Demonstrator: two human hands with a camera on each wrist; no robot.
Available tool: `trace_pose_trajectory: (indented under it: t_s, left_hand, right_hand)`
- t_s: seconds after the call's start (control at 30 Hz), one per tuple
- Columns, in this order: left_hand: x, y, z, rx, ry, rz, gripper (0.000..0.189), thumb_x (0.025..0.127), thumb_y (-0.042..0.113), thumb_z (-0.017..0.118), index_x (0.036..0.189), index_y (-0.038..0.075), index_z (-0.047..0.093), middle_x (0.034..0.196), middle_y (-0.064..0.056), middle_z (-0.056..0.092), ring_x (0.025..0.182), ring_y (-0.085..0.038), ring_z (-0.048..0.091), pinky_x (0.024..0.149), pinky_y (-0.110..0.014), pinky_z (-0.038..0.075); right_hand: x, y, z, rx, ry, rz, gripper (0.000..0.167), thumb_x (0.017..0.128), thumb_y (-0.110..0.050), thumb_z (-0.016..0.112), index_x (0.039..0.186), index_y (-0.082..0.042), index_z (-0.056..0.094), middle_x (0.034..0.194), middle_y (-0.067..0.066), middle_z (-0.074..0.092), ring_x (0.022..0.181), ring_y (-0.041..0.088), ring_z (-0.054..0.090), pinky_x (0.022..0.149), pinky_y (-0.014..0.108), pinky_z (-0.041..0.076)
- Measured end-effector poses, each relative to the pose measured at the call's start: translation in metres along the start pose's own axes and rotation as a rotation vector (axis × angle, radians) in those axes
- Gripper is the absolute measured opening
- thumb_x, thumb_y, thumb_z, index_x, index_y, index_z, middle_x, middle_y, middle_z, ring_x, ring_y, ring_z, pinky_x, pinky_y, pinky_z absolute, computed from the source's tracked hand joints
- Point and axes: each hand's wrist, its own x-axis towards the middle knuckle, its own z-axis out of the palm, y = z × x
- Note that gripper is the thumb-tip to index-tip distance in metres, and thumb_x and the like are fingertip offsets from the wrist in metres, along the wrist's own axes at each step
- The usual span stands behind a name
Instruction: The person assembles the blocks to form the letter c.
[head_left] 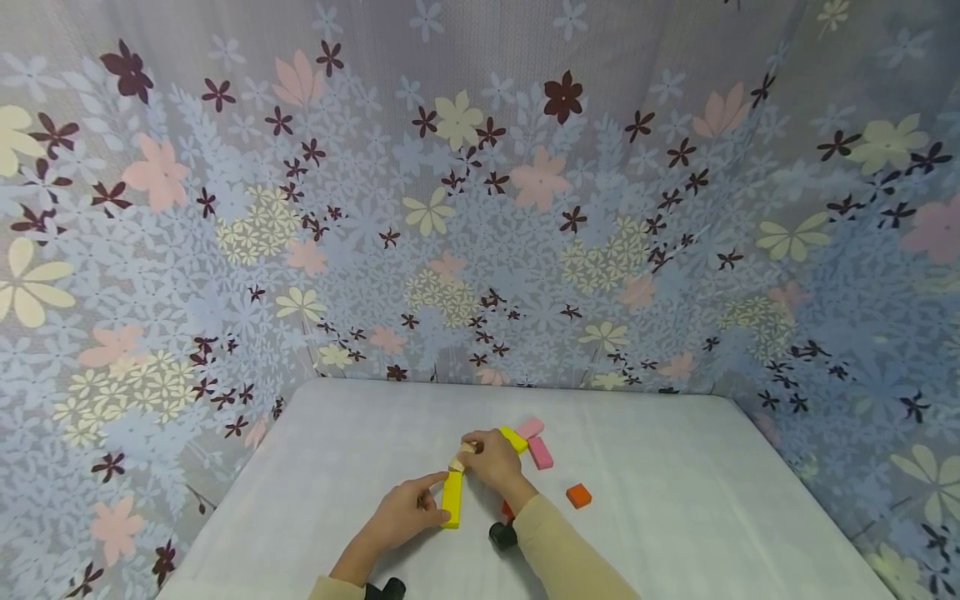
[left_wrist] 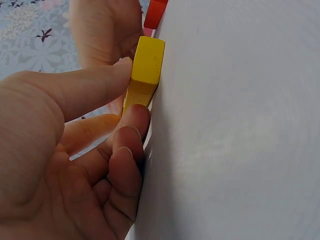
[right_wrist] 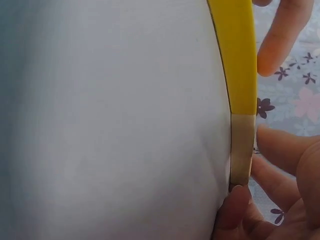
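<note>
A long yellow block (head_left: 452, 502) lies on the white table. My left hand (head_left: 403, 512) grips it, the thumb at its near end and the index finger at its far end. Against the yellow block's far end sits a plain wooden block (right_wrist: 242, 147). My right hand (head_left: 495, 460) pinches that wooden block between thumb and fingers, partly covering it in the head view. The right wrist view shows the yellow block (right_wrist: 237, 60) and the wooden one end to end. In the left wrist view the yellow block's near end (left_wrist: 149, 60) faces the camera.
Beyond my right hand lie another yellow block (head_left: 514, 439) and two pink blocks (head_left: 540, 452). An orange block (head_left: 578, 496) is off to the right. A red block (head_left: 507, 510) shows partly under my right wrist. Flowered cloth (head_left: 450, 250) hangs around the white table (head_left: 675, 500).
</note>
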Motion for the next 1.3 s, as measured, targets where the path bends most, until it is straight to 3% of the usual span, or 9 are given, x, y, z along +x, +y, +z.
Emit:
trace_pose_trajectory:
  t_s: [0.23,0.43,0.57,0.83,1.3]
  left_hand:
    - [0.002,0.0,0.0,-0.008,0.004,0.005,0.062,0.087,0.023,0.08,0.141,0.006,0.057,0.075,0.003,0.06,0.062,-0.012,0.05,0.054,-0.025,0.038]
    - [0.001,0.0,-0.001,-0.01,-0.003,0.008,0.059,0.087,0.022,0.08,0.14,0.006,0.058,0.075,0.004,0.061,0.061,-0.011,0.049,0.054,-0.025,0.037]
    - [0.001,0.001,-0.001,-0.01,-0.002,0.009,0.059,0.088,0.023,0.079,0.141,0.007,0.058,0.076,0.003,0.061,0.062,-0.011,0.049,0.054,-0.025,0.038]
    - [0.0,0.001,0.0,-0.013,-0.011,-0.003,0.061,0.087,0.024,0.08,0.142,0.007,0.057,0.077,0.004,0.061,0.063,-0.011,0.05,0.055,-0.025,0.038]
    - [0.001,-0.002,0.0,-0.008,-0.006,-0.012,0.062,0.086,0.024,0.081,0.141,0.009,0.058,0.077,0.004,0.061,0.063,-0.011,0.05,0.055,-0.025,0.038]
  right_hand:
    - [0.002,-0.005,-0.007,0.005,-0.019,-0.014,0.032,0.089,-0.022,0.076,0.119,-0.011,0.073,0.097,0.004,0.064,0.082,0.02,0.055,0.072,0.037,0.049]
    - [0.002,-0.009,-0.028,0.009,-0.062,-0.073,0.03,0.091,-0.02,0.073,0.118,-0.006,0.072,0.101,0.008,0.069,0.086,0.022,0.062,0.074,0.04,0.053]
    - [0.006,-0.005,-0.043,0.016,-0.043,-0.097,0.027,0.092,-0.019,0.072,0.116,-0.006,0.074,0.101,0.008,0.071,0.088,0.023,0.064,0.076,0.041,0.053]
    - [0.012,0.008,-0.067,-0.038,-0.011,-0.067,0.025,0.092,-0.015,0.072,0.116,-0.006,0.073,0.102,0.008,0.07,0.092,0.026,0.064,0.079,0.045,0.052]
    - [0.023,0.033,-0.071,-0.191,-0.015,-0.045,0.035,0.083,-0.011,0.081,0.117,-0.01,0.074,0.108,0.009,0.068,0.095,0.025,0.062,0.086,0.047,0.05]
